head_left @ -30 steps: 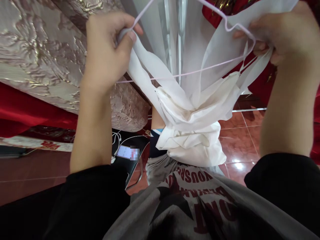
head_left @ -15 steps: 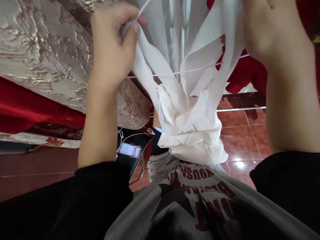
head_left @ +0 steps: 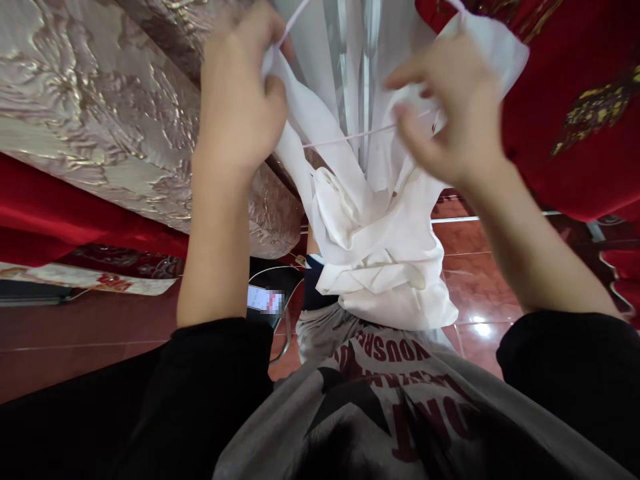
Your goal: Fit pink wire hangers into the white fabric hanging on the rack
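Observation:
A white garment (head_left: pixel 385 247) hangs from a thin pink hanger (head_left: pixel 350 137) in front of my chest, bunched and folded at its lower part. My left hand (head_left: pixel 240 100) is closed around the hanger's left end and the cloth over it. My right hand (head_left: pixel 445 113) sits over the hanger's right side, its fingers curled into the white cloth there; it is blurred by motion. The hanger's top is out of view above.
A bed with a shiny patterned silver cover (head_left: pixel 100 113) lies at left over red fabric. Red embroidered cloth (head_left: pixel 575 113) hangs at right. A phone (head_left: pixel 264 300) with a cable rests on a dark chair below. Glossy red floor tiles (head_left: pixel 480 280) show beneath.
My right hand has moved left from the hanger's far right end toward the middle and now grips the cloth there. The left hand has kept its hold, shifting slightly right.

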Demonstrator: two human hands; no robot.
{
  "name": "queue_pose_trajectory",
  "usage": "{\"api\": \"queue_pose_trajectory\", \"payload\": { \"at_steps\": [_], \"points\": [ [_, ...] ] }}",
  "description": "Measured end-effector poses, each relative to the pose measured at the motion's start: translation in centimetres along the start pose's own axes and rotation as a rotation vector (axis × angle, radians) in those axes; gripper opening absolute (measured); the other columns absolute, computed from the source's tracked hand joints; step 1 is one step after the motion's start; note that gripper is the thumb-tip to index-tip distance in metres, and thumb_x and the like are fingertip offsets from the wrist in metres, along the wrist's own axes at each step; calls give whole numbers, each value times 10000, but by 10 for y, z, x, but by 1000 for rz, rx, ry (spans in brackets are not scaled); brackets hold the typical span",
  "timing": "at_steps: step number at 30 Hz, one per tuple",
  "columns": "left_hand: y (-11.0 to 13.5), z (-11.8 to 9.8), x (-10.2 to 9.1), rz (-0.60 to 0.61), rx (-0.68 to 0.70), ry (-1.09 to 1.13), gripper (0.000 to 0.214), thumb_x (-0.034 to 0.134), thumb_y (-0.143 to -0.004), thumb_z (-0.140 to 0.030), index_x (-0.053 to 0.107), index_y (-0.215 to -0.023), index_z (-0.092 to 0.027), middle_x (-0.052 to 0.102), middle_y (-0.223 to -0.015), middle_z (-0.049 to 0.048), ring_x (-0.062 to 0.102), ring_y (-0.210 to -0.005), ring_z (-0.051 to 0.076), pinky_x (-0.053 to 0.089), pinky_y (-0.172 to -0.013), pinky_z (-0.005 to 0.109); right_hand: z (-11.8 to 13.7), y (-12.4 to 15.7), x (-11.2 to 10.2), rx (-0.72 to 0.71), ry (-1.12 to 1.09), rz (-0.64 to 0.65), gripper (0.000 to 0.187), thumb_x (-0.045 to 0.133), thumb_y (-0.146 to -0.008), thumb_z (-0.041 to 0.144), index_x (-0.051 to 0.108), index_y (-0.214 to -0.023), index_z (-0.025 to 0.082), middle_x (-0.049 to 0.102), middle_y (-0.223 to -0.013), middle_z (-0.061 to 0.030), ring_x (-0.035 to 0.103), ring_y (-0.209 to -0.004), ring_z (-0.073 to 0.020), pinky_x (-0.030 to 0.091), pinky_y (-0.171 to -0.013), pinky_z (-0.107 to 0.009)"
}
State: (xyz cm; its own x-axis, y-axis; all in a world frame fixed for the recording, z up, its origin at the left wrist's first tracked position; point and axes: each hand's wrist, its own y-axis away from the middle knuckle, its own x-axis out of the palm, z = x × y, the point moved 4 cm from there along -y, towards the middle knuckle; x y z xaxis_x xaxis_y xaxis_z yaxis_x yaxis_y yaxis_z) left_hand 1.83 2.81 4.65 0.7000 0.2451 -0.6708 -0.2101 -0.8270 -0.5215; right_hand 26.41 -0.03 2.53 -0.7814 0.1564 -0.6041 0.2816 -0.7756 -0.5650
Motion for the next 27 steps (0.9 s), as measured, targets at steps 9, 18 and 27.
{"api": "queue_pose_trajectory", "payload": {
  "at_steps": [9,18,27],
  "points": [
    [35,4,-4,-86,-89,155,545,757,-711,105,679,-1163,-190,528,-1241,59,446,-1313,235,285,-1248,350,-49,36,86,71,16,-49,371,543,-903,601,658,-1120,322,666,-1016,-41,522,-1109,-202,358,-1152,-449],
    [132,27,78,-843,-79,461,350,706,-900,-455,526,-1147,-284,560,-1128,54,592,-1113,237,503,-976,401,-19,57,101,-44,157,-237,320,379,-1001,421,669,-1111,342,688,-1040,-10,563,-1006,-206,432,-998,-453],
    [133,37,112,-628,-245,546,147,673,-916,-343,692,-1016,-236,705,-982,37,694,-1010,226,551,-939,344,-14,58,92,43,33,-211,370,478,-930,627,679,-1013,328,692,-953,-22,577,-980,-208,451,-1032,-460]
  ]
}}
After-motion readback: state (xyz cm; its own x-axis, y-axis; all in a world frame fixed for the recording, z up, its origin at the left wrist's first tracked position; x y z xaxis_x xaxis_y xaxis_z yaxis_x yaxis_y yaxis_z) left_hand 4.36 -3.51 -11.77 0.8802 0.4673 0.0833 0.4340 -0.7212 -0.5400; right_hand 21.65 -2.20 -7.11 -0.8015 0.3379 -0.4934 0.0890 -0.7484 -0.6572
